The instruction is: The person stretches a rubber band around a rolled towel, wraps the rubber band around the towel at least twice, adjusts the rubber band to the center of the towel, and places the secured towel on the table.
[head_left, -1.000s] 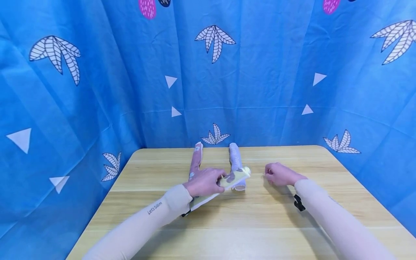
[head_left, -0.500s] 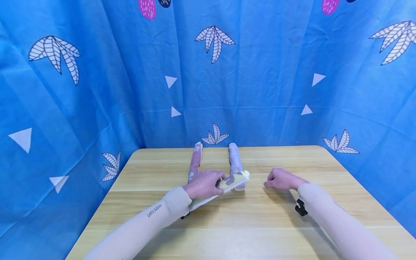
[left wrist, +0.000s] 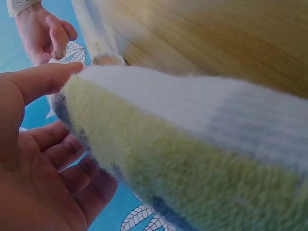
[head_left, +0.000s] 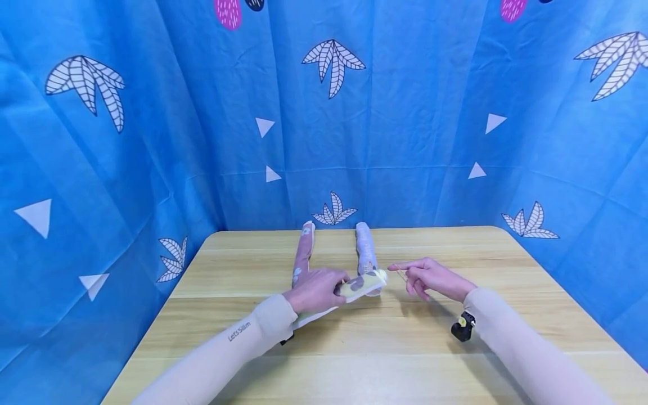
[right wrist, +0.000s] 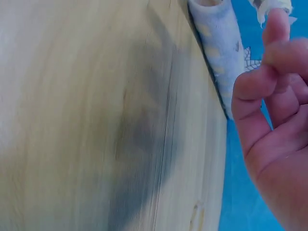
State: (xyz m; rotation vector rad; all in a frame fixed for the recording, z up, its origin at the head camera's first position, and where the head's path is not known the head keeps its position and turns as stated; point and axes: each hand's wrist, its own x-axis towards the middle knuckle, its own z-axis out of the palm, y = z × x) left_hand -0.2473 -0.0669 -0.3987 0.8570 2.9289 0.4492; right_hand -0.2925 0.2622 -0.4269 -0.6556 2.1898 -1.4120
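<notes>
My left hand [head_left: 316, 289] grips a rolled yellow towel [head_left: 361, 283] with grey-brown patches and a white underside. In the left wrist view, the thumb lies along the top of the fuzzy roll [left wrist: 144, 125] and the fingers lie along its far side. Close to the roll's far end is my right hand [head_left: 430, 277], index finger stretched toward it and the other fingers bent. A thin yellowish loop, apparently a rubber band [head_left: 401, 274], spans the right fingers. The right wrist view shows the index fingertip [right wrist: 277, 21] at the roll's end; whether they touch is unclear.
Behind the hands, a pinkish patterned rolled towel [head_left: 305, 250] and a lavender rolled towel [head_left: 365, 247] lie on the wooden table [head_left: 385, 360]. A blue patterned curtain [head_left: 324, 135] stands along the table's back and sides.
My right hand has moved slightly left toward the roll's end, and its index finger has straightened from a bent grip, with the thin band now showing. The left hand has lowered slightly, still holding the towel.
</notes>
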